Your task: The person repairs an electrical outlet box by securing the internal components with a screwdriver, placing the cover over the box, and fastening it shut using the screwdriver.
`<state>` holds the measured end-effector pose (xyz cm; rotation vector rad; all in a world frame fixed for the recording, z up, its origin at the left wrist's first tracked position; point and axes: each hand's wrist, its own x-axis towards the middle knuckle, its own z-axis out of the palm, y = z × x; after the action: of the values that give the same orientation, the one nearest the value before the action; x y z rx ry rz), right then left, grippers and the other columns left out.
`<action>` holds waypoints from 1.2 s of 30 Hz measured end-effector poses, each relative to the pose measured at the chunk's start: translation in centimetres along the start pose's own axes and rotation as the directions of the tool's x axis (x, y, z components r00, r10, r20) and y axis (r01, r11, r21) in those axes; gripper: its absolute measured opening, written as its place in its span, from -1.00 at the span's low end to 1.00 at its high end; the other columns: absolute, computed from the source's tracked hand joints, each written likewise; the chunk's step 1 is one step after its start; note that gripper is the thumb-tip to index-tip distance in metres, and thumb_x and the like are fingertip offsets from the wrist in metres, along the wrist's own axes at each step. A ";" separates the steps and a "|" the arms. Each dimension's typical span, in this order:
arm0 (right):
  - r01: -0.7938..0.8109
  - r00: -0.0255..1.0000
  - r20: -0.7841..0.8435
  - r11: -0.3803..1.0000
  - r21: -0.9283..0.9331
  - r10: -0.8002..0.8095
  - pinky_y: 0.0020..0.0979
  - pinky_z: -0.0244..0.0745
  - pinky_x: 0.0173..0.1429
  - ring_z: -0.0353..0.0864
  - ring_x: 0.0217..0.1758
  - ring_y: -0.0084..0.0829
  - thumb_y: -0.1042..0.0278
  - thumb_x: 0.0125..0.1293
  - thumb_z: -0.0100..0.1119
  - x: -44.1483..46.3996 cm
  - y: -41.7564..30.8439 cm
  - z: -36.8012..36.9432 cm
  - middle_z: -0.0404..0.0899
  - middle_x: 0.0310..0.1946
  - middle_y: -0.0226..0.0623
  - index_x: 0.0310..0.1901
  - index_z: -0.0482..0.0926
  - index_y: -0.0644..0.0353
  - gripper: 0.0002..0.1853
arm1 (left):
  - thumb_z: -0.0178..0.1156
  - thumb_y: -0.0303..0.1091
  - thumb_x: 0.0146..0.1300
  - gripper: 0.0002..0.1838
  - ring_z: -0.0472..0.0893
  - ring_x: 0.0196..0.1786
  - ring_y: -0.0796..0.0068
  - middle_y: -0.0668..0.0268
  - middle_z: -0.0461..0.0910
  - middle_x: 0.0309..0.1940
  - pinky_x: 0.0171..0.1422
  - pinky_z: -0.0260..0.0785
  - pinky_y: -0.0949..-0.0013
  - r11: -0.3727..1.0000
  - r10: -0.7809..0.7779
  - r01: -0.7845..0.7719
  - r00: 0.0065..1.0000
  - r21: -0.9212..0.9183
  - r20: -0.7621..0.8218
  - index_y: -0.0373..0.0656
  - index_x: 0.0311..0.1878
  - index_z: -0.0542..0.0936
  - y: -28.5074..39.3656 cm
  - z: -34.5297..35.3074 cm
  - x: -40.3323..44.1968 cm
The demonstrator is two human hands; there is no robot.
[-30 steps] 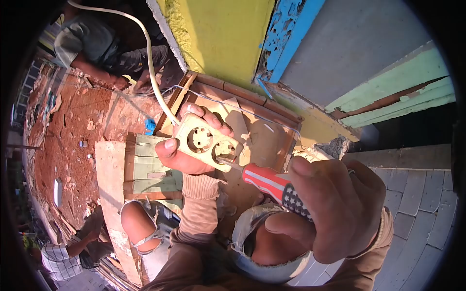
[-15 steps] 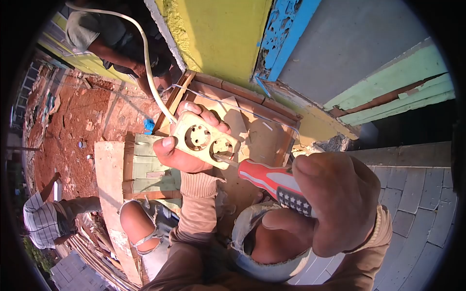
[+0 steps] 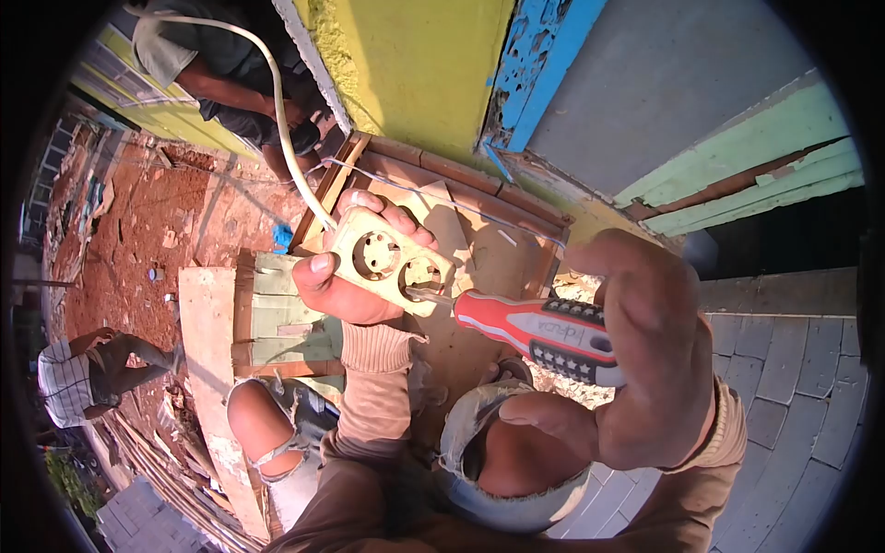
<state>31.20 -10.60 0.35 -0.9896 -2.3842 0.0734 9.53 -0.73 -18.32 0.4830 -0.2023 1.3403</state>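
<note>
My left hand [image 3: 355, 290] grips a cream two-gang power socket [image 3: 387, 258] from below and behind, thumb on its near side and fingers over the far edge. A thick white cable [image 3: 279, 101] runs from its upper end. The tip of a red, grey and black screwdriver [image 3: 535, 330] reaches into the right-hand outlet; what it touches inside cannot be made out. My right hand [image 3: 654, 355] is loosely curled round the rear of the handle, with its butt by the palm and thumb and forefinger spread away from it.
Below the socket lies a wooden board box [image 3: 461, 359], beside pale green slats [image 3: 286, 309]. Two other people, one crouching person [image 3: 221, 83] and one person in a checked shirt [image 3: 69, 382], are at the left. A yellow wall [image 3: 424, 74] stands ahead; grey pavers [image 3: 793, 387] lie right.
My right hand has loosened and opened around the handle, uncovering more of it; the handle has turned. The socket stays nearly still. The person in the checked shirt has shifted posture.
</note>
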 end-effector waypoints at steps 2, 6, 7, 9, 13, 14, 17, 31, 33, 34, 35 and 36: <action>0.002 0.999 0.034 1.000 0.025 -0.003 -0.08 0.61 -0.09 0.63 -0.11 -0.02 0.14 0.08 0.54 0.0 0.1 0.0 0.55 -0.01 0.02 0.36 0.33 0.34 -0.13 | 0.15 -0.03 0.06 -0.30 0.62 0.00 -0.18 -0.19 0.58 -0.06 0.16 0.51 -0.14 1.000 -0.026 0.026 1.000 0.009 -0.012 -0.34 0.19 0.35 0.1 0.3 0.0; -0.053 0.983 0.173 0.998 -0.045 0.060 -0.08 0.59 -0.07 0.60 -0.03 -0.02 0.22 0.06 0.53 0.1 -0.3 -0.7 0.51 0.05 0.10 0.35 0.30 0.35 -0.14 | 0.14 -0.03 0.06 -0.29 0.63 -0.02 -0.20 -0.22 0.59 -0.08 0.16 0.52 -0.14 1.000 -0.020 0.021 0.999 0.005 -0.030 -0.36 0.19 0.35 -0.1 0.2 -0.1; 0.006 0.998 0.059 0.999 -0.041 -0.004 -0.09 0.61 -0.13 0.63 -0.08 -0.04 0.24 0.09 0.50 0.2 0.5 -0.1 0.53 0.01 0.11 0.32 0.35 0.37 -0.21 | 0.14 -0.03 0.07 -0.29 0.63 -0.01 -0.20 -0.22 0.58 -0.07 0.17 0.51 -0.14 1.000 -0.019 0.019 1.000 -0.012 -0.016 -0.36 0.20 0.35 -0.1 0.0 -0.1; 0.069 0.996 -0.054 0.997 -0.043 -0.071 -0.11 0.62 -0.19 0.65 -0.14 -0.07 0.26 0.13 0.47 0.0 0.4 -0.1 0.56 -0.02 0.11 0.29 0.40 0.38 -0.27 | 0.13 -0.04 0.08 -0.29 0.63 0.00 -0.20 -0.21 0.58 -0.05 0.20 0.50 -0.16 0.999 0.004 -0.004 1.000 -0.033 -0.007 -0.37 0.21 0.34 -0.2 -0.3 0.0; -0.115 0.963 0.235 0.989 -0.091 0.133 -0.05 0.56 -0.06 0.60 -0.01 0.03 0.25 0.04 0.52 -0.2 -1.1 -0.7 0.48 0.10 0.22 0.21 0.38 0.49 -0.23 | 0.14 -0.05 0.08 -0.31 0.62 0.03 -0.18 -0.17 0.58 -0.01 0.22 0.50 -0.16 0.999 -0.045 0.045 0.999 0.005 0.005 -0.34 0.21 0.34 0.1 0.0 -0.1; -0.050 0.992 0.115 0.997 -0.057 0.056 -0.09 0.58 -0.12 0.63 -0.09 -0.01 0.23 0.13 0.47 0.3 -0.5 -0.5 0.53 0.03 0.17 0.20 0.39 0.52 -0.28 | 0.14 -0.05 0.08 -0.31 0.62 0.03 -0.17 -0.16 0.58 -0.01 0.22 0.50 -0.16 0.999 -0.039 0.038 0.999 0.010 0.010 -0.34 0.20 0.35 0.3 -0.2 -0.1; 0.084 0.996 0.011 0.996 0.011 -0.084 -0.17 0.62 -0.16 0.66 -0.14 -0.06 0.17 0.26 0.40 0.2 0.3 -0.3 0.57 -0.02 0.13 0.20 0.40 0.52 -0.34 | 0.14 -0.03 0.07 -0.30 0.62 0.04 -0.15 -0.13 0.58 0.00 0.20 0.51 -0.15 1.000 -0.004 0.004 1.000 0.006 -0.007 -0.32 0.20 0.35 0.2 0.1 -0.1; 0.007 0.999 0.055 0.997 -0.080 -0.003 -0.23 0.65 -0.30 0.68 -0.20 -0.15 0.25 0.24 0.43 -0.5 0.2 1.0 0.56 -0.04 0.06 0.33 0.35 0.31 -0.31 | 0.14 -0.08 0.08 -0.33 0.64 0.03 -0.18 -0.15 0.58 -0.02 0.21 0.52 -0.17 0.999 -0.026 0.027 0.999 0.020 -0.032 -0.35 0.20 0.35 -0.2 -0.7 0.0; -0.033 0.989 0.141 0.996 -0.082 0.045 -0.20 0.66 -0.27 0.69 -0.19 -0.10 0.23 0.19 0.47 -0.6 -0.5 0.4 0.55 -0.02 0.10 0.35 0.31 0.29 -0.24 | 0.14 -0.08 0.08 -0.33 0.63 0.03 -0.17 -0.12 0.57 0.00 0.20 0.52 -0.17 0.999 -0.031 0.032 0.999 0.033 -0.022 -0.34 0.20 0.35 -0.3 -0.6 0.0; -0.089 0.994 0.063 0.995 -0.032 0.091 -0.18 0.67 -0.25 0.69 -0.19 -0.07 0.22 0.19 0.47 -0.6 -0.5 0.8 0.54 -0.01 0.11 0.35 0.30 0.30 -0.23 | 0.14 -0.08 0.08 -0.33 0.63 0.04 -0.17 -0.08 0.57 0.01 0.20 0.52 -0.18 0.998 -0.040 0.040 0.999 0.045 -0.010 -0.34 0.20 0.36 -0.4 -0.6 -0.1; -0.036 0.999 0.015 0.999 -0.036 0.036 -0.16 0.67 -0.23 0.69 -0.18 -0.06 0.17 0.20 0.46 -0.5 0.2 0.8 0.54 -0.01 0.13 0.35 0.29 0.34 -0.22 | 0.14 -0.08 0.08 -0.33 0.63 0.04 -0.17 -0.08 0.57 0.01 0.20 0.52 -0.18 0.998 -0.040 0.041 0.999 0.044 -0.009 -0.34 0.20 0.36 -0.4 -0.7 0.0; 0.018 0.999 -0.034 0.999 -0.046 -0.019 -0.15 0.67 -0.20 0.70 -0.18 -0.05 0.12 0.22 0.45 -0.4 0.8 0.9 0.54 -0.01 0.14 0.34 0.28 0.39 -0.21 | 0.14 -0.08 0.08 -0.33 0.63 0.04 -0.17 -0.06 0.56 0.02 0.20 0.52 -0.18 0.999 -0.033 0.033 0.999 0.038 0.002 -0.33 0.20 0.36 -0.3 -0.7 0.1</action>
<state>31.50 -10.16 -0.76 -0.9817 -2.3727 -0.0055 9.77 -0.34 -19.00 0.5184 -0.1706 1.3128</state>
